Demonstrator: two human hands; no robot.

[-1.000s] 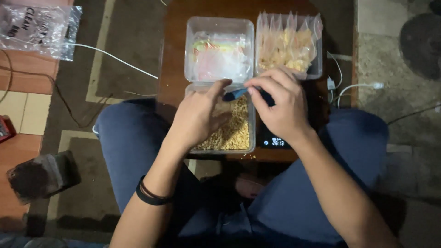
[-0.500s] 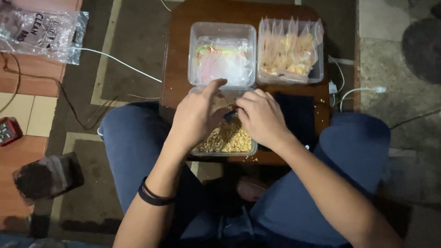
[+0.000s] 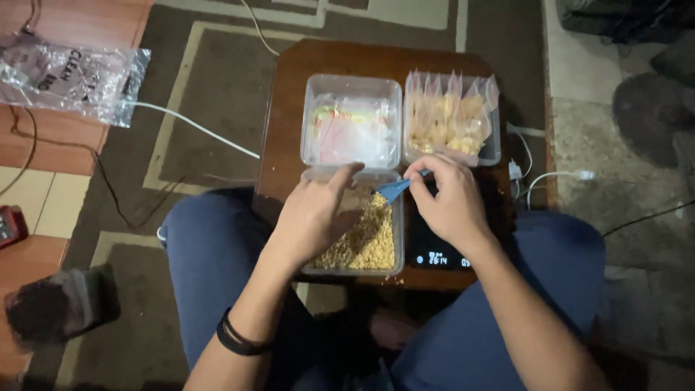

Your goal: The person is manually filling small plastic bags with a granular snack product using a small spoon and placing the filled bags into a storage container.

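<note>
The right hand (image 3: 447, 204) has its grip pinched on a small blue scoop (image 3: 393, 190), blade just above the grain tub (image 3: 365, 242); the left hand's (image 3: 313, 217) grip, half-curled and holding nothing visible, rests on the tub's near-left side; best to keep the scoop level, lifting slowly.

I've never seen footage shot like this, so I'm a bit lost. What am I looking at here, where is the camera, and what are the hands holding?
The camera sits on a seated person's head and looks down, so the two bare hands are that person's own. In front of the knees stands a small wooden table. On it are a clear tub of grain, a tub of empty plastic bags, a tub of filled bags and a dark digital scale. The right hand holds a small blue scoop over the grain. The left hand rests on the grain tub; whether it holds anything is unclear.
</note>
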